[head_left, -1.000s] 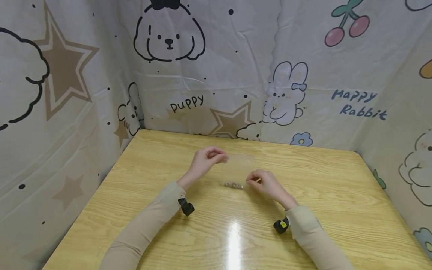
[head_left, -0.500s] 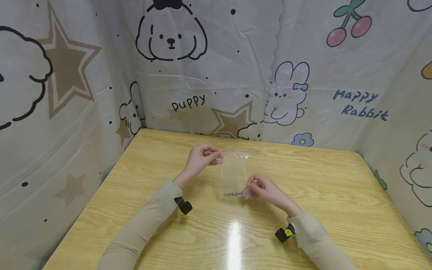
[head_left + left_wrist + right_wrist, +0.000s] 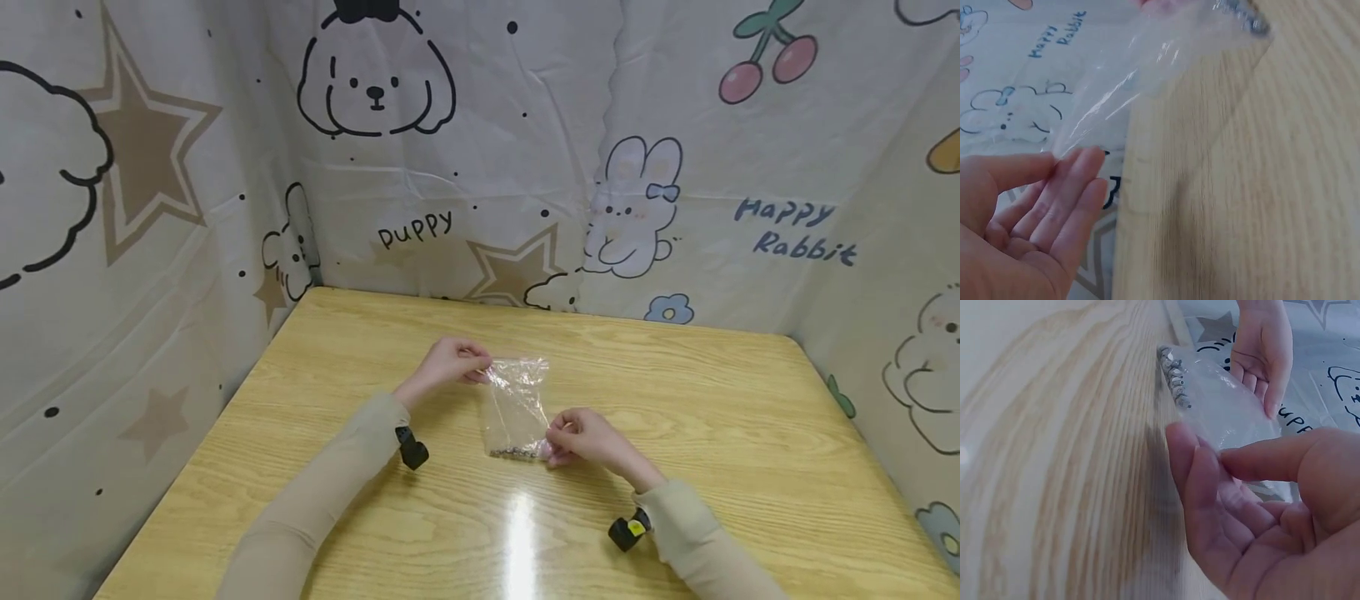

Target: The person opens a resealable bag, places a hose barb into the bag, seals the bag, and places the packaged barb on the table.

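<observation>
A clear plastic zip bag [image 3: 516,408] stretches between both hands over the table. Small silvery metal pieces [image 3: 513,452], which look like screws or nuts, lie in a row along its bottom edge; in the right wrist view these metal pieces [image 3: 1174,378] sit at the bag's far corner. The left hand [image 3: 452,362] pinches the bag's upper left corner between thumb and fingers, as the left wrist view of that hand [image 3: 1035,212] confirms. At the lower right corner the right hand [image 3: 588,437] pinches the plastic with thumb and forefinger.
The wood-grain table [image 3: 360,533] extends around both hands, with a bright light reflection near its front. Patterned fabric [image 3: 465,150] with cartoon animals hangs behind and at both sides. A black wrist camera [image 3: 412,450] sits on each sleeve.
The bag has come down and nearer the person, its metal pieces now lower in view. The right hand has moved lower with it; both hands keep their pinch.
</observation>
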Action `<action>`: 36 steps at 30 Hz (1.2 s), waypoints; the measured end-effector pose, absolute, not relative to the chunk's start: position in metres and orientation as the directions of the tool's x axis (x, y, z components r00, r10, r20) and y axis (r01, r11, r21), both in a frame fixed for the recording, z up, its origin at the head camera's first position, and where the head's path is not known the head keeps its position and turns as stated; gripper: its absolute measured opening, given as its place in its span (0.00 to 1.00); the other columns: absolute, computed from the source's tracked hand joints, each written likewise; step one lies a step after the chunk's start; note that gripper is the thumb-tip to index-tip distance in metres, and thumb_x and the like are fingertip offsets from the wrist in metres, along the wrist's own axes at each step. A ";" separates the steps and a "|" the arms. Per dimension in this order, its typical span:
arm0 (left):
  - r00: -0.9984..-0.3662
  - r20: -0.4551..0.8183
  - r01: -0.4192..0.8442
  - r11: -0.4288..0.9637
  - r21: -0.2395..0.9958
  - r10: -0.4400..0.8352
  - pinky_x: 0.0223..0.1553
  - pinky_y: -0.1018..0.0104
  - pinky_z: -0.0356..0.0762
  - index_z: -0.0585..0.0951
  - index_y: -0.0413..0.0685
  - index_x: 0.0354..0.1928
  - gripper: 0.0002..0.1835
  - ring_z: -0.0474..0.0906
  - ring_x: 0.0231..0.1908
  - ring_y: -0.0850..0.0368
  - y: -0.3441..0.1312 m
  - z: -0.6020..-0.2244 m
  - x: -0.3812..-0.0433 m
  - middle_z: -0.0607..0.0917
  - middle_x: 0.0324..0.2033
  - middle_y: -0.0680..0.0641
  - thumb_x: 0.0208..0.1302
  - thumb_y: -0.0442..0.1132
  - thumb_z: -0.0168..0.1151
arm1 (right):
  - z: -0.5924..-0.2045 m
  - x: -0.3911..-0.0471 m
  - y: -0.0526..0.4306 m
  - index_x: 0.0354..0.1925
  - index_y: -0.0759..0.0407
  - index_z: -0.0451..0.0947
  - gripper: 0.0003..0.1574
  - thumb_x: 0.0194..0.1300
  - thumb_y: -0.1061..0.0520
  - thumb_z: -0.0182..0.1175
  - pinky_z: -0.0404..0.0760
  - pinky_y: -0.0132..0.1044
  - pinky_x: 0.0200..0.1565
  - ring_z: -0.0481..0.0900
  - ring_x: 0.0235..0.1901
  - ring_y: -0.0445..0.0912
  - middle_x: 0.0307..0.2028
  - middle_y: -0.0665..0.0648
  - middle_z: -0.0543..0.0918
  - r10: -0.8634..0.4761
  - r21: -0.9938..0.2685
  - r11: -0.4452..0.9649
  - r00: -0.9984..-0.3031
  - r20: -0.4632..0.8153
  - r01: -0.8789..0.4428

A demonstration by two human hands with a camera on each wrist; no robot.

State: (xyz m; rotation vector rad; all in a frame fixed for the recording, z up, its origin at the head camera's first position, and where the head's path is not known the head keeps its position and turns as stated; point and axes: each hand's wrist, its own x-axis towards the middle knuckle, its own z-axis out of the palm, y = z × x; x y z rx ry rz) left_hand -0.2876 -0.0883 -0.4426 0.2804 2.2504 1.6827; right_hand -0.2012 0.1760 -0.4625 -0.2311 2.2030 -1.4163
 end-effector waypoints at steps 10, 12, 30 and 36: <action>-0.895 -0.143 0.098 0.499 0.861 0.423 0.49 0.58 0.85 0.84 0.37 0.47 0.11 0.85 0.45 0.44 -0.084 -0.444 -0.304 0.87 0.45 0.39 0.69 0.36 0.61 | -0.467 -0.202 0.175 0.37 0.71 0.78 0.10 0.70 0.62 0.57 0.88 0.36 0.34 0.87 0.25 0.43 0.28 0.61 0.88 -0.311 -0.834 0.539 -0.892 -0.327 0.118; -0.896 -0.147 0.108 0.527 0.843 0.419 0.48 0.59 0.85 0.84 0.38 0.46 0.10 0.84 0.45 0.45 -0.083 -0.446 -0.307 0.87 0.44 0.41 0.68 0.36 0.62 | -0.468 -0.202 0.176 0.36 0.71 0.78 0.10 0.70 0.62 0.58 0.88 0.36 0.33 0.87 0.25 0.43 0.28 0.61 0.88 -0.303 -0.828 0.549 -0.896 -0.324 0.113; -0.929 -0.047 0.250 0.716 0.651 0.367 0.30 0.67 0.78 0.86 0.46 0.29 0.04 0.76 0.20 0.60 -0.064 -0.463 -0.331 0.85 0.23 0.50 0.58 0.34 0.64 | -0.466 -0.204 0.175 0.33 0.67 0.77 0.10 0.59 0.62 0.69 0.87 0.35 0.30 0.85 0.22 0.43 0.26 0.59 0.86 -0.190 -0.779 0.617 -0.939 -0.285 0.112; -0.947 -0.097 0.193 0.786 0.588 0.305 0.29 0.69 0.74 0.86 0.46 0.30 0.04 0.74 0.17 0.62 -0.053 -0.458 -0.325 0.82 0.17 0.51 0.61 0.34 0.64 | -0.461 -0.206 0.173 0.31 0.66 0.75 0.12 0.56 0.63 0.71 0.86 0.35 0.29 0.84 0.21 0.43 0.25 0.59 0.85 -0.178 -0.759 0.642 -0.942 -0.286 0.110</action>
